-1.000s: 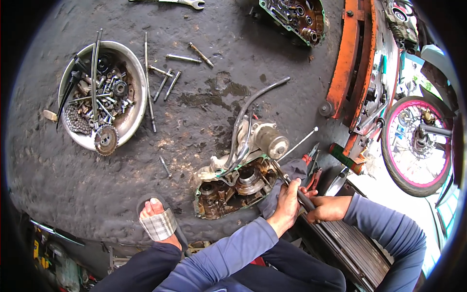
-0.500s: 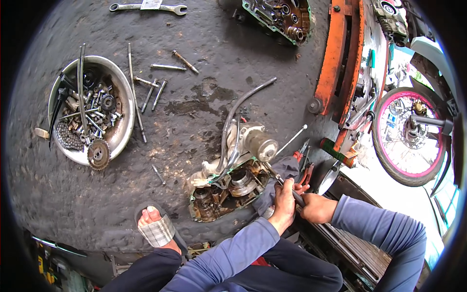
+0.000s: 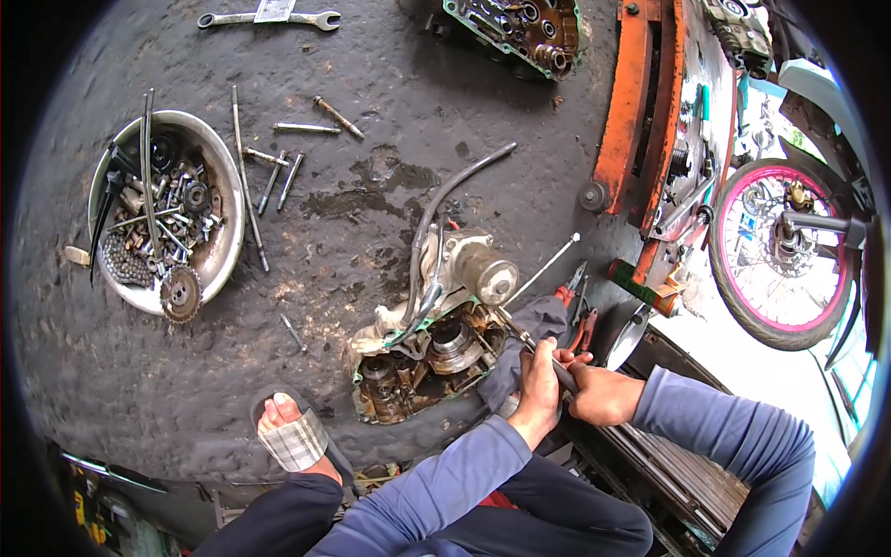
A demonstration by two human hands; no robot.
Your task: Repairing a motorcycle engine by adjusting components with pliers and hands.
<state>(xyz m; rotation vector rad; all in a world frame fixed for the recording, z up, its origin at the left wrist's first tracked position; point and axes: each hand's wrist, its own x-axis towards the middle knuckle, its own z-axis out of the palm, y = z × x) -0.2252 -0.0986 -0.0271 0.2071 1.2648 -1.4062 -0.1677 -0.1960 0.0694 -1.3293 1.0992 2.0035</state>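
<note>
The grimy, opened metal engine crankcase (image 3: 436, 348) was partly stripped; a dark-handled screwdriver (image 3: 531, 345) was clamped by both left hand (image 3: 538, 376) and right hand (image 3: 599, 395) against it, with internal parts left inside.

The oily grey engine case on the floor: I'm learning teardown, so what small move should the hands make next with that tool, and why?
Probably a firm, steady push or turn along the dark-handled tool. Both hands, left hand and right hand, grip its handle, and its tip sits at the edge of the opened oily grey engine case, beside the grey cloth. Whether it has seated there cannot be told.
</note>
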